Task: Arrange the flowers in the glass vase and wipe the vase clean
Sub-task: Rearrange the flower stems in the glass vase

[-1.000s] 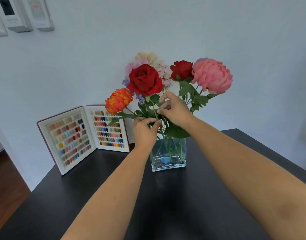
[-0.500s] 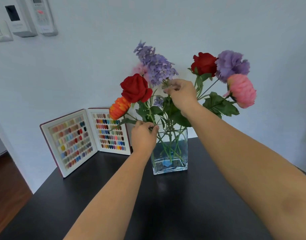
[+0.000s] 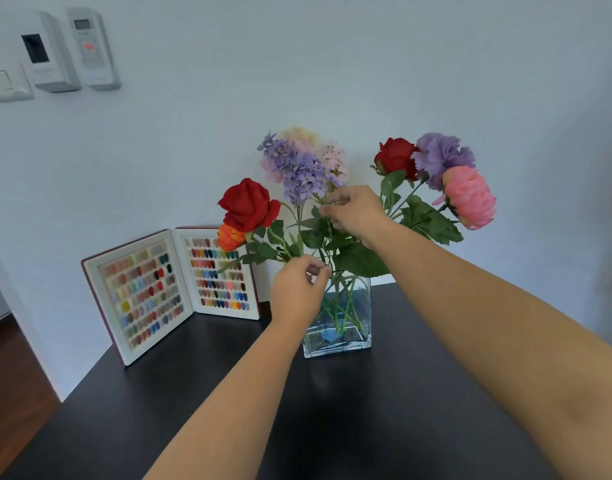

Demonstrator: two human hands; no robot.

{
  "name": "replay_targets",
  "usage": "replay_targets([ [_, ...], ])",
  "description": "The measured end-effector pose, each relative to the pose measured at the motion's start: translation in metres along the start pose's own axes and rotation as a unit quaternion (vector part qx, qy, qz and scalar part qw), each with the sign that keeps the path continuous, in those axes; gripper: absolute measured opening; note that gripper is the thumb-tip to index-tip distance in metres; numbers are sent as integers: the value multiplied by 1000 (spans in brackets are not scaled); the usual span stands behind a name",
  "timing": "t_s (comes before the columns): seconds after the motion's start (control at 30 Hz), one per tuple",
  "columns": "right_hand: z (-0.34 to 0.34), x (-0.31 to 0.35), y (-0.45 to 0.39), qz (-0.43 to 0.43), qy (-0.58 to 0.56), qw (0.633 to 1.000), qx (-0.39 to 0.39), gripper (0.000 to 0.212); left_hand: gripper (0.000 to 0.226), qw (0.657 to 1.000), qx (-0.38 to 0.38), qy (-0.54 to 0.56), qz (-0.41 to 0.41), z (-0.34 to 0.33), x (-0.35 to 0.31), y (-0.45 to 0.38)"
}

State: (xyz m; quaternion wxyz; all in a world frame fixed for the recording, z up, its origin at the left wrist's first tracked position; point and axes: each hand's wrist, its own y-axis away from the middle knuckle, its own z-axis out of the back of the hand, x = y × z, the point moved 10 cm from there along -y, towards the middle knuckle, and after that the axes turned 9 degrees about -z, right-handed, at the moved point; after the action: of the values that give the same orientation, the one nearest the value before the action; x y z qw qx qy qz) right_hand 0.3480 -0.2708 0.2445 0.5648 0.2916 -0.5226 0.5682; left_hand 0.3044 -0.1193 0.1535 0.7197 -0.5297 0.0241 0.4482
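Two bare forearms reach over the dark surface (image 3: 384, 417) to the one glass vase (image 3: 353, 327); the left hand (image 3: 297, 289) pinches green stems at the vase's rim; above the vase the right hand (image 3: 356, 211) pinches the lilac sprig's (image 3: 297, 171) stem; two red roses (image 3: 249, 204), one pink bloom (image 3: 469, 197), one orange (image 3: 230, 237); left of the vase, one open swatch book (image 3: 172, 289).
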Motion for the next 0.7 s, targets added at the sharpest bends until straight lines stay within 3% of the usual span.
replay_targets([
  [0.17, 1, -6, 4, 0, 30, 999, 14, 10, 34, 1000, 10, 3, -26, -14, -14, 7],
  [0.33, 10, -18, 2, -21, 23, 999, 14, 17, 49, 990, 109, -83, -45, -41, -29, -1],
  [0.4, 12, -19, 4, -22, 21, 999, 24, 16, 52, 989, 105, -98, -44, -45, -33, -2],
  [0.57, 25, -22, 32, 8, -5, 999, 40, 32, 42, 995, 41, -95, -7, -35, -27, -11],
  [0.7, 72, -51, 73, 59, -103, 992, -50, 25, 21, 999, 9, -31, 20, -20, -12, -27],
])
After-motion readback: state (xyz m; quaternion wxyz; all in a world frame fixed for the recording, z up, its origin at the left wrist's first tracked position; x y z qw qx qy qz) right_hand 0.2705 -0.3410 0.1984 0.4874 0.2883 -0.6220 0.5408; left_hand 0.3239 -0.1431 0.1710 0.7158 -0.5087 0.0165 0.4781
